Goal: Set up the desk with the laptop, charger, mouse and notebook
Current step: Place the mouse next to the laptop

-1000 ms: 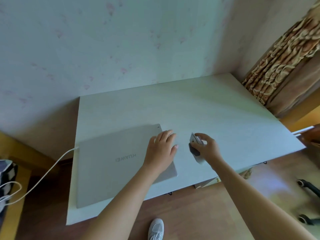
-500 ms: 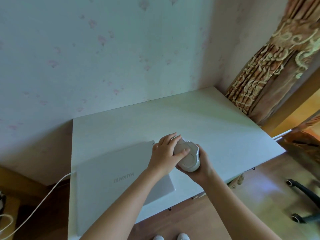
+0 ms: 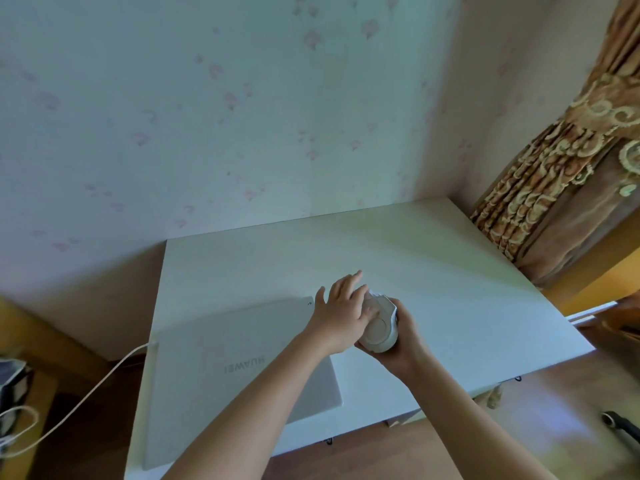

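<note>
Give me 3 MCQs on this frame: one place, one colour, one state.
1. Where is the mouse?
A. flat on the desk
B. held in both hands above the desk
C. on the laptop

2. What colour is the cable?
A. black
B. red
C. white

3. What state is the laptop in?
A. lid shut
B. lid open
C. standing on edge

Key:
1 B: the right hand cups it from below and the left hand touches its top, off the desk.
2 C: it runs white off the laptop's left edge.
3 A: the lid logo faces up.

Bare forearms, sleeveless, ringless hands
</note>
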`<state>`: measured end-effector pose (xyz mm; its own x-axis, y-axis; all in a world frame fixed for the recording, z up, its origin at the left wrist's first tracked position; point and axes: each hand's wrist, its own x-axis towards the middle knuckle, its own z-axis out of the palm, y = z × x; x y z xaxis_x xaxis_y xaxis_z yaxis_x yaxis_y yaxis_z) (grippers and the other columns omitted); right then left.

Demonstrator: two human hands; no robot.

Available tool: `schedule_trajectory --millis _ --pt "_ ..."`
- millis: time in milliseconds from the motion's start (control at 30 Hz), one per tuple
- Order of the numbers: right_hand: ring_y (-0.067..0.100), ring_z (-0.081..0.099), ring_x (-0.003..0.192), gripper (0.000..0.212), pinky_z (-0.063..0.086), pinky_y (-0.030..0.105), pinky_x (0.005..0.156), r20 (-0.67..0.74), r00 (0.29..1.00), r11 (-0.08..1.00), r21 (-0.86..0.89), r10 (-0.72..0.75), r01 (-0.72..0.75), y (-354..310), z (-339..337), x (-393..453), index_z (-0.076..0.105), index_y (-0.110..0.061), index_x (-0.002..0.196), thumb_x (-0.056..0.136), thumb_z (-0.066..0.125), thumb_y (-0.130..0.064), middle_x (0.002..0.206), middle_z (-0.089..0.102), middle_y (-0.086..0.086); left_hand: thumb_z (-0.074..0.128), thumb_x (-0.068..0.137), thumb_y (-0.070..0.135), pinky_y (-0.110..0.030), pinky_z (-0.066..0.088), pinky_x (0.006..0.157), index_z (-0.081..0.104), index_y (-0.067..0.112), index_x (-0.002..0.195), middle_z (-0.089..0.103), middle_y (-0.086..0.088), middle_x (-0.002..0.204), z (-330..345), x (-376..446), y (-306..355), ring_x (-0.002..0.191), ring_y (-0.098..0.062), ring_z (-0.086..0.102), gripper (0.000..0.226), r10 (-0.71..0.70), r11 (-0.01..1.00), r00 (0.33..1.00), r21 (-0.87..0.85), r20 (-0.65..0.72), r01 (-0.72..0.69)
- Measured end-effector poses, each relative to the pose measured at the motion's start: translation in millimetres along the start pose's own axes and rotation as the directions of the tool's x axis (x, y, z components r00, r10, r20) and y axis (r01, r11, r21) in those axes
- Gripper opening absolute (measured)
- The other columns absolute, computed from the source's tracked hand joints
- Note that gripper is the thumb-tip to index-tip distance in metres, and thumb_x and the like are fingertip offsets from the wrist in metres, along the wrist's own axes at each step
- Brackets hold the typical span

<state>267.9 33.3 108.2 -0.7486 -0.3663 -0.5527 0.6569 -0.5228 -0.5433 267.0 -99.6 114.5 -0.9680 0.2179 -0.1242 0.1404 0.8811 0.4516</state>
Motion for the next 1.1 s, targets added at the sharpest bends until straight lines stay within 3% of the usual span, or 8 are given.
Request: schedule_trajectory --millis 167,300,433,533,667,733,933,1100 --pt "0.028 0.061 0.084 0.027 0.046 0.039 0.075 0.001 1.000 0.987 -0.155 -0.026 0.026 -7.0 -7.8 8.9 0.064 -0.012 0.105 0.091 0.048 -0.029 0.097 0.066 0.013 0.021 0.099 0.045 -0.053 0.003 0.116 0.027 0.020 0.147 0.005 0.006 0.160 15.3 6.7 -4.0 0.146 -0.014 0.004 0.054 -0.010 0.996 0.998 0.092 -0.070 0.016" --pt "0.029 0.062 0.086 0.033 0.052 0.038 0.065 -0.051 0.994 0.935 -0.347 -0.093 0.070 -12.0 -13.9 25.3 0.060 -0.015 0.116 0.090 0.052 -0.032 0.105 0.065 0.016 0.013 0.094 0.049 -0.050 0.017 0.114 0.033 0.021 0.146 0.024 0.005 0.157 28.6 6.1 -15.5 0.143 -0.017 0.023 0.063 0.026 0.990 0.974 0.138 -0.227 0.006" --pt "0.029 0.062 0.085 0.023 0.055 0.045 0.068 -0.191 0.950 0.832 -0.545 -0.245 0.105 -1.6 -18.8 41.2 0.055 -0.021 0.115 0.093 0.052 -0.030 0.107 0.062 0.012 0.013 0.098 0.052 -0.048 0.039 0.103 0.040 0.016 0.143 0.042 -0.002 0.149 37.9 4.0 -35.5 0.132 -0.020 0.045 0.064 -0.098 0.980 0.973 0.148 -0.208 0.131" --pt "0.023 0.060 0.092 0.028 0.054 0.042 0.077 -0.194 0.877 0.576 -0.810 -0.439 0.110 10.8 -28.5 59.6 0.053 -0.028 0.114 0.088 0.059 -0.034 0.119 0.054 0.005 0.023 0.095 0.053 -0.046 0.043 0.099 0.029 0.016 0.147 0.040 -0.004 0.150 53.5 1.4 -57.1 0.132 -0.021 0.046 0.064 -0.167 0.974 0.972 0.123 -0.167 0.189" --pt "0.026 0.056 0.096 0.037 0.048 0.032 0.068 0.070 0.797 -0.083 -0.996 -0.600 0.025 28.6 -43.8 82.2 0.054 -0.033 0.117 0.081 0.064 -0.035 0.122 0.045 -0.001 0.015 0.094 0.055 -0.048 0.029 0.110 -0.014 0.026 0.148 0.010 -0.003 0.161 73.4 -2.2 -84.0 0.144 -0.024 0.023 0.068 -0.203 0.958 0.974 0.185 -0.097 0.218" --pt "0.028 0.054 0.096 0.039 0.046 0.031 0.060 0.195 0.770 -0.300 -0.954 -0.607 0.006 36.6 -49.3 91.6 0.055 -0.035 0.116 0.079 0.065 -0.034 0.119 0.046 0.000 0.015 0.093 0.054 -0.050 0.026 0.111 -0.029 0.031 0.143 0.005 -0.002 0.161 81.7 -3.4 -96.4 0.146 -0.025 0.018 0.071 -0.207 0.948 0.974 0.229 -0.090 0.223" --pt "0.032 0.058 0.070 0.048 0.043 0.031 0.036 0.289 0.830 -0.547 -0.837 -0.477 -0.023 53.4 -61.5 113.0 0.059 -0.024 0.100 0.057 0.081 -0.020 0.101 0.053 0.008 0.025 0.089 0.054 -0.062 0.049 0.083 0.008 0.021 0.153 0.051 -0.007 0.142 104.1 -2.6 -120.4 0.125 -0.030 0.053 0.074 -0.303 0.925 0.953 0.236 -0.016 0.298" --pt "0.034 0.056 0.056 0.051 0.043 0.031 0.031 0.278 0.849 -0.579 -0.814 -0.448 -0.039 60.4 -69.1 125.5 0.065 -0.015 0.096 0.048 0.085 -0.018 0.094 0.057 0.015 0.026 0.087 0.058 -0.069 0.046 0.075 0.051 0.022 0.136 0.055 -0.008 0.137 121.9 1.0 -133.5 0.120 -0.037 0.056 0.066 -0.311 0.908 0.950 0.299 0.012 0.293"
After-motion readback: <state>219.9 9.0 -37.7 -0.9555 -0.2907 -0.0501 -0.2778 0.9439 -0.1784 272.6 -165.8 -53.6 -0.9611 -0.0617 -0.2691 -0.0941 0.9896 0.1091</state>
